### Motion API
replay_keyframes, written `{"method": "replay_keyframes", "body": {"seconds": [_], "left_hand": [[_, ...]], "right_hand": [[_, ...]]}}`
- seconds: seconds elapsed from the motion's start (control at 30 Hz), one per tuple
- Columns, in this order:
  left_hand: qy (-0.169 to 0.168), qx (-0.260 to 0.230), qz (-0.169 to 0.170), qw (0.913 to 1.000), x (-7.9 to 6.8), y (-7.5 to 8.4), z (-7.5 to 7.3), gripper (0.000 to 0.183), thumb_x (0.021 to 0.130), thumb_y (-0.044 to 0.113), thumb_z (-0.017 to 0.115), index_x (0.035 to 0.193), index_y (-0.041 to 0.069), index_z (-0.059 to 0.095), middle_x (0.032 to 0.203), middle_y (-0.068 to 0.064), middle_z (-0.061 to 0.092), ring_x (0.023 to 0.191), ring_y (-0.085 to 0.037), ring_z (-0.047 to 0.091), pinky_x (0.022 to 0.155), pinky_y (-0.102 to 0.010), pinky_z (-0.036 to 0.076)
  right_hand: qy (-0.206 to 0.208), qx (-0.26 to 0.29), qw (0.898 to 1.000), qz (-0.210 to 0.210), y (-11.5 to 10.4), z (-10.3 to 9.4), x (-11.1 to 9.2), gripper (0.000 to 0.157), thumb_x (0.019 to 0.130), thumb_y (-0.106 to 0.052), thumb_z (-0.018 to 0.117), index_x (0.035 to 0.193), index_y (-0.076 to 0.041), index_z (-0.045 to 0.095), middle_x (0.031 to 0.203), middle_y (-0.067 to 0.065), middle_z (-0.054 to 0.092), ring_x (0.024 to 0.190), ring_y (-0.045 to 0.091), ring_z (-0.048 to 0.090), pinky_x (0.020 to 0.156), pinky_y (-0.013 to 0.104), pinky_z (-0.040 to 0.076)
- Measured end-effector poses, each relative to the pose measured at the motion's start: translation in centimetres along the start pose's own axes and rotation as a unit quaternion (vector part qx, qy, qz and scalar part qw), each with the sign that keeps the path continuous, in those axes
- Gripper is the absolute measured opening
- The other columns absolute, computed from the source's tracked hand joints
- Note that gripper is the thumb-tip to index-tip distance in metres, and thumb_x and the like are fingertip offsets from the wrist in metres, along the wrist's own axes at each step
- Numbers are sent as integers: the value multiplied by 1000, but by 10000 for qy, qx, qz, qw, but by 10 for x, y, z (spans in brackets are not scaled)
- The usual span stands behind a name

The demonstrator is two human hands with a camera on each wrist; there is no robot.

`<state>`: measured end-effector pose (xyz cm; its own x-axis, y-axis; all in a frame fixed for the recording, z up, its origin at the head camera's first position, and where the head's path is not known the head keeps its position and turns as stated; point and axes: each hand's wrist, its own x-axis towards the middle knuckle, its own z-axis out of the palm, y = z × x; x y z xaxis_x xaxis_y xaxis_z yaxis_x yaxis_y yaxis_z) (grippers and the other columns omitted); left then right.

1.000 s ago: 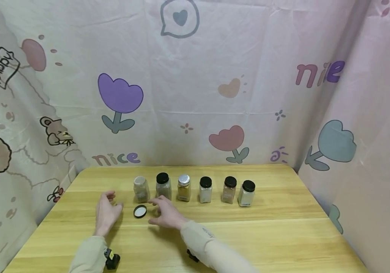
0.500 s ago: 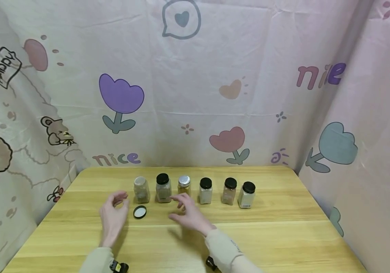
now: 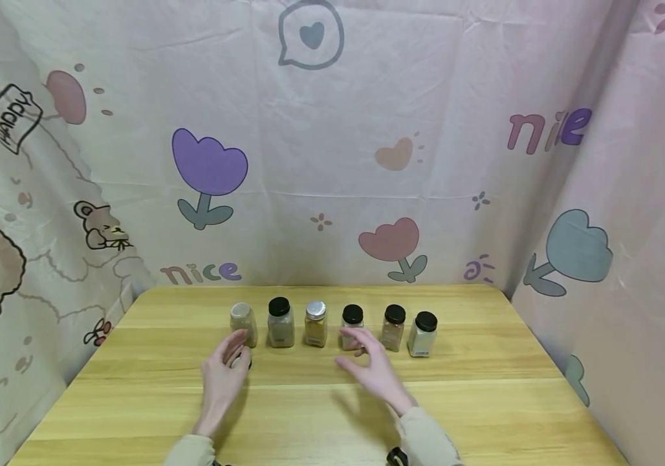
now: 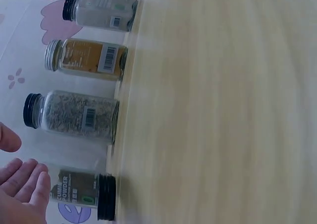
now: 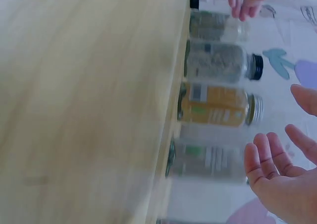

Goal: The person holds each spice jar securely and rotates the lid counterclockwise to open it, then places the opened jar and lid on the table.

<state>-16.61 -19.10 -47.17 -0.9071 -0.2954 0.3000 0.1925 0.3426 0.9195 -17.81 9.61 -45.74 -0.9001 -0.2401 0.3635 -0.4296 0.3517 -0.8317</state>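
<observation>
My left hand (image 3: 223, 378) hovers with bent, relaxed fingers above a loose black lid (image 4: 106, 197), holding nothing. Just behind that lid stands a lidless spice jar (image 3: 243, 327), partly covered by the fingers; its label reads in part "powder" in the left wrist view. My right hand (image 3: 374, 370), fingers spread and free of any object, is in front of a black-lidded jar (image 3: 352, 315) of pale contents. Between the hands are a black-lidded jar of greyish flakes (image 4: 81, 116) and a silver-lidded jar of yellow-brown powder (image 5: 213, 104).
Two more black-lidded jars, one pinkish (image 3: 392, 331) and one whitish (image 3: 422, 338), end the row on the right. The wooden table (image 3: 297, 427) extends in front of the row. A printed curtain (image 3: 309, 129) hangs behind and along both sides.
My right hand has moved right along the row, from near the lid to the fourth jar. My left hand has moved rightward over the loose lid. The jars have stayed put.
</observation>
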Motion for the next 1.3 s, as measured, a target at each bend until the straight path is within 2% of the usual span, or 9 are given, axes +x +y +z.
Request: {"method": "replay_keyframes", "body": {"seconds": [0.13,0.23,0.3,0.43,0.6,0.7,1.1,1.3], "left_hand": [[-181,-57,-91,9998,0,2,4,44,94,-4,60,138,-6,54,140,-27,58,129,-43,58,105,-20,50],[-362,-16,-205,9991,-1,4,7,49,96,0,60,143,-5,49,146,-27,52,135,-43,52,112,-38,44],[-507,-36,-235,9984,0,4,10,52,98,3,60,146,-5,45,150,-27,48,139,-42,49,115,-43,41],[-829,-227,-208,9961,5,4,17,57,100,8,60,151,-5,36,157,-26,39,146,-42,40,122,-47,34],[-1363,-530,-285,9888,13,4,26,69,103,19,58,156,-5,22,164,-26,23,153,-43,24,128,-52,22],[-1535,-603,-333,9857,19,3,30,74,104,23,57,158,-6,16,165,-27,17,154,-43,18,129,-53,17],[-1645,-616,-312,9840,39,-7,46,78,105,25,55,158,-8,8,166,-30,8,155,-46,10,130,-55,12],[-1645,-647,-168,9841,43,-7,51,73,105,18,53,156,-11,9,163,-35,11,154,-49,11,130,-57,12]], "right_hand": [[263,-22,9996,104,6,-12,-3,54,84,-11,80,134,-6,61,127,16,64,101,18,58,89,33,57],[425,13,9989,196,9,-18,-6,54,83,-9,80,134,-7,62,126,17,63,100,18,58,89,33,57],[479,19,9987,195,11,-22,-8,53,83,-9,80,134,-8,62,124,17,63,100,19,58,89,34,57],[466,27,9988,130,13,-25,-8,52,84,-10,79,134,-9,63,123,18,63,101,26,58,89,36,57],[482,44,9986,218,13,-25,-8,52,84,-9,80,133,-10,63,124,17,64,102,31,59,89,37,58],[482,62,9986,214,13,-24,-8,51,84,-8,80,133,-10,63,123,17,64,101,32,59,89,37,58],[522,173,9981,279,11,-22,-10,52,84,-8,79,133,-3,62,124,20,63,102,29,60,88,29,57],[543,201,9981,207,10,-22,-10,52,85,-8,78,134,-2,60,125,20,63,102,32,60,88,30,57]]}}
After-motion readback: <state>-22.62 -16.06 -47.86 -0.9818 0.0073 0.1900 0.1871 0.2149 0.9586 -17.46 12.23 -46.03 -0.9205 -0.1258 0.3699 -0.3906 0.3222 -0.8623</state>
